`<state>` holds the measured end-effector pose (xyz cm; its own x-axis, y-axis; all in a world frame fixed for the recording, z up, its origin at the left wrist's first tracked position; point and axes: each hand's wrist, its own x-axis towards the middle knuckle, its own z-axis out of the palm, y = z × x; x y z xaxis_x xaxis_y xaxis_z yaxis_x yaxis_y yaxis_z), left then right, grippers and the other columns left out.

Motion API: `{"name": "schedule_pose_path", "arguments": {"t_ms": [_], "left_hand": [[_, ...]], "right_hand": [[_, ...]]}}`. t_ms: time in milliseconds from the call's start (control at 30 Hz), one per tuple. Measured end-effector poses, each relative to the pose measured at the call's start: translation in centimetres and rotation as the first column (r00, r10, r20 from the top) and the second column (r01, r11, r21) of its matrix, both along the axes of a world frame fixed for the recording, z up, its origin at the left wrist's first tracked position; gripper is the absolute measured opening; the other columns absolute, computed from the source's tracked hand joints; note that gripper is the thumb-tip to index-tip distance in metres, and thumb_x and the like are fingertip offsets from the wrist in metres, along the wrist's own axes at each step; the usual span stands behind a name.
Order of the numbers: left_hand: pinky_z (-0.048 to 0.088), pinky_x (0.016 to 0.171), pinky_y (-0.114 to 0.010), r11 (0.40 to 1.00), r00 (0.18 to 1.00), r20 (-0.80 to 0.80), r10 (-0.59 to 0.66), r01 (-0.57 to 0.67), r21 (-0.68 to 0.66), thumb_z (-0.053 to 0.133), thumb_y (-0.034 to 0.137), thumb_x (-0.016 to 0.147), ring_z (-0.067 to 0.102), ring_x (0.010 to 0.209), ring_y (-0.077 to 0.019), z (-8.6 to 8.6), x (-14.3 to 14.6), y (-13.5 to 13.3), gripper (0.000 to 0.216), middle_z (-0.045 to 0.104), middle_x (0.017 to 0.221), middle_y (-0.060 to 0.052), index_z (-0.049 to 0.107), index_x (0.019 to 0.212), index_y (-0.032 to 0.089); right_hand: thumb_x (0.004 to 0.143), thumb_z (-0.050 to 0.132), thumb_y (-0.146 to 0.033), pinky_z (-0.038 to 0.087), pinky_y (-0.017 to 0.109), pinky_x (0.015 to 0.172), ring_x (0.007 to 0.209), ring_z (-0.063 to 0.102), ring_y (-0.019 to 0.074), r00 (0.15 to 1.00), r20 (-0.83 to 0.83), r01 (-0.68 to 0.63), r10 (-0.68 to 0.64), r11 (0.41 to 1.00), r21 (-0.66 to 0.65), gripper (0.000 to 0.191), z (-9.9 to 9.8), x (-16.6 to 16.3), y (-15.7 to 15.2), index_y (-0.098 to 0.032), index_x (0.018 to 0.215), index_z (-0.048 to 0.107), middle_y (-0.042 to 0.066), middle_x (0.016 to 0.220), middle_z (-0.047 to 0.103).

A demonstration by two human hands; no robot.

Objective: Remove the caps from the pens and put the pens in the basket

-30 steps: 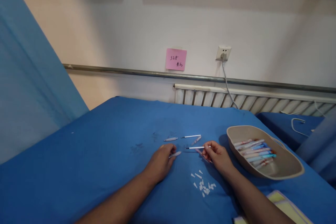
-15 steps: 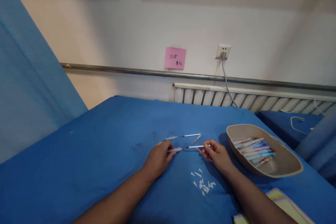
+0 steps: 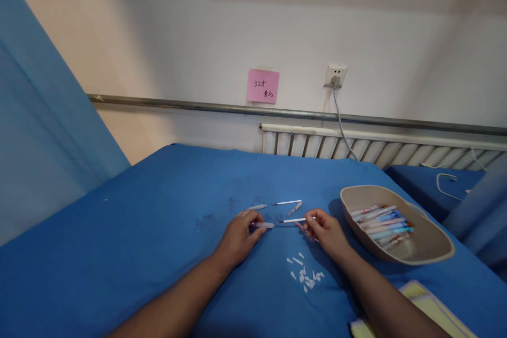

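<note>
My left hand (image 3: 242,233) pinches a pale translucent pen barrel (image 3: 267,225), its open end toward the right. In my right hand (image 3: 322,229) is a white pen refill (image 3: 292,220), held near its back end with the dark tip facing the barrel. The tip is very close to the barrel's end; whether they touch I cannot tell. Beneath my right fingers lies a thin reddish pen part (image 3: 300,227), partly hidden. Just beyond my hands are a second barrel (image 3: 258,207), a second refill (image 3: 287,202) and a clear pen part (image 3: 294,208).
Several small white pieces (image 3: 307,279) lie in a loose pile nearer me. A beige basket (image 3: 433,240) with several pens (image 3: 386,227) stands at the right. Yellow packets (image 3: 425,309) lie at the lower right. A radiator (image 3: 317,142) and wall are behind the blue-covered table (image 3: 166,195).
The refill in my right hand has moved slightly left, so its tip is closer to the barrel's end. My left hand keeps its hold on the barrel.
</note>
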<state>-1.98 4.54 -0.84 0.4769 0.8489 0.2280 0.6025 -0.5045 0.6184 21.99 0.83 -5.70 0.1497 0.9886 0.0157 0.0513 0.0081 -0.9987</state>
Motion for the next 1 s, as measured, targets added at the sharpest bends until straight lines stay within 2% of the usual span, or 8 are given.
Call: {"name": "schedule_pose_path", "arguments": {"t_ms": [200, 333, 500, 600, 667, 733, 833, 1000], "left_hand": [[0.045, 0.075, -0.027, 0.991, 0.996, 0.090, 0.022, -0.010, -0.133, 0.058, 0.023, 0.076, 0.059, 0.081, -0.0164, -0.8, 0.0, 0.6, 0.010, 0.064, 0.085, 0.000, 0.060, 0.085, 0.020], [0.045, 0.073, -0.027, 0.989, 0.995, 0.092, 0.031, -0.018, -0.146, 0.057, 0.019, 0.074, 0.059, 0.079, -0.0160, -1.1, -0.2, 0.9, 0.010, 0.064, 0.082, 0.001, 0.058, 0.084, 0.019], [0.044, 0.073, -0.029, 0.999, 0.999, -0.026, 0.035, -0.035, -0.009, 0.060, 0.027, 0.075, 0.057, 0.081, -0.0183, -0.9, -0.4, 1.1, 0.013, 0.063, 0.085, -0.001, 0.059, 0.086, 0.019], [0.040, 0.087, -0.034, 0.986, 0.995, -0.058, 0.082, -0.072, 0.153, 0.056, 0.026, 0.080, 0.054, 0.097, -0.0213, -0.9, -0.7, 1.9, 0.018, 0.063, 0.100, -0.005, 0.060, 0.096, 0.019], [0.036, 0.095, -0.036, 0.972, 0.987, -0.083, 0.136, -0.117, 0.205, 0.053, 0.021, 0.082, 0.050, 0.106, -0.0221, -1.2, -1.0, 2.7, 0.025, 0.060, 0.111, -0.006, 0.058, 0.106, 0.018], [0.035, 0.096, -0.038, 0.968, 0.973, -0.141, 0.184, -0.154, 0.199, 0.052, 0.019, 0.082, 0.050, 0.108, -0.0230, -1.5, -1.3, 3.4, 0.029, 0.060, 0.114, -0.007, 0.057, 0.110, 0.018], [0.038, 0.091, -0.038, 0.969, 0.957, -0.208, 0.204, -0.166, 0.185, 0.054, 0.020, 0.080, 0.052, 0.102, -0.0241, -1.9, -1.6, 4.0, 0.023, 0.063, 0.108, -0.007, 0.060, 0.102, 0.018], [0.041, 0.083, -0.035, 0.972, 0.964, -0.181, 0.193, -0.163, 0.168, 0.054, 0.019, 0.080, 0.054, 0.094, -0.0229, -2.0, -1.6, 3.9, 0.011, 0.065, 0.093, -0.004, 0.061, 0.089, 0.019]], "right_hand": [[0.072, 0.058, -0.058, 0.033, 0.021, 0.043, 0.047, 0.047, 0.0106, 1.000, 0.010, -0.003, 0.003, 1.000, 0.013, 0.040, -0.2, 0.2, 0.0, -0.018, 0.075, 0.055, 0.001, 0.061, 0.060], [0.070, 0.059, -0.060, 0.034, 0.021, 0.043, 0.047, 0.048, 0.0111, 1.000, 0.005, -0.014, 0.014, 1.000, -0.005, 0.042, -0.1, 0.1, 0.0, -0.019, 0.074, 0.055, 0.001, 0.061, 0.060], [0.071, 0.059, -0.058, 0.034, 0.022, 0.044, 0.048, 0.048, 0.0109, 1.000, 0.001, -0.013, 0.013, 1.000, -0.002, 0.039, 0.0, 0.0, 0.0, -0.019, 0.074, 0.056, 0.000, 0.061, 0.060], [0.071, 0.059, -0.058, 0.033, 0.021, 0.043, 0.047, 0.048, 0.0104, 1.000, 0.009, -0.001, 0.001, 1.000, 0.004, 0.039, -0.1, 0.0, 0.1, -0.018, 0.073, 0.056, 0.000, 0.060, 0.060], [0.070, 0.059, -0.058, 0.033, 0.021, 0.042, 0.045, 0.048, 0.0100, 1.000, 0.005, 0.000, 0.000, 1.000, 0.005, 0.040, -0.2, -0.1, 0.2, -0.018, 0.072, 0.056, 0.000, 0.059, 0.060], [0.069, 0.060, -0.058, 0.032, 0.020, 0.041, 0.044, 0.047, 0.0094, 1.000, -0.009, -0.004, 0.004, 1.000, 0.009, 0.040, -0.2, -0.3, 0.2, -0.018, 0.072, 0.055, -0.001, 0.058, 0.060], [0.070, 0.059, -0.057, 0.031, 0.020, 0.040, 0.042, 0.045, 0.0084, 1.000, -0.014, -0.012, 0.012, 1.000, 0.007, 0.039, -0.1, -0.5, 0.1, -0.018, 0.071, 0.055, -0.002, 0.057, 0.058], [0.072, 0.057, -0.057, 0.033, 0.020, 0.039, 0.040, 0.043, 0.0078, 0.999, -0.030, -0.041, 0.041, 0.999, 0.019, 0.038, 0.0, -0.7, -0.1, -0.019, 0.071, 0.053, -0.003, 0.056, 0.056]]}}
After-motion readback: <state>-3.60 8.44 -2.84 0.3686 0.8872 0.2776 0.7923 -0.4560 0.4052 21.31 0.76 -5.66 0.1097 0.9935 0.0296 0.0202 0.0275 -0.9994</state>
